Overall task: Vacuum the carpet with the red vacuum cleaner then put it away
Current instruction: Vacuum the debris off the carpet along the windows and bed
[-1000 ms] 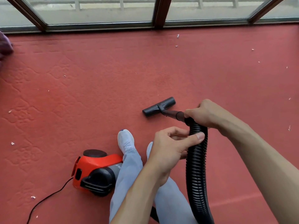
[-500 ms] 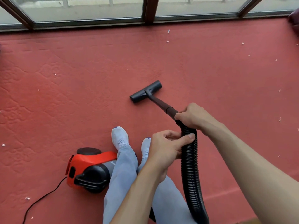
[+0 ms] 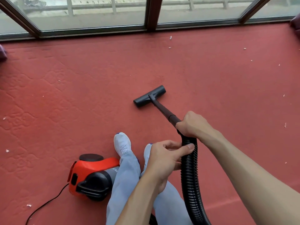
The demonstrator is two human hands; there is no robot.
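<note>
The red vacuum cleaner (image 3: 92,176) sits on the red carpet (image 3: 81,98) at my lower left, beside my legs. Its black ribbed hose (image 3: 190,174) curves up from the bottom edge to a dark wand (image 3: 164,109). The wand ends in a black floor nozzle (image 3: 149,96), which lies flat on the carpet ahead of me. My right hand (image 3: 193,125) grips the hose end where it meets the wand. My left hand (image 3: 165,158) holds the hose just below, thumb laid across its ribs.
Small white scraps (image 3: 170,38) are scattered over the carpet, mostly to the right and far left. A black power cord (image 3: 47,203) trails from the vacuum to the bottom left. Glass windows with dark frames (image 3: 151,13) border the carpet's far edge.
The nozzle has slid forward over the carpet, away from me, and more of the wand shows. Both hands have kept their hold on the hose.
</note>
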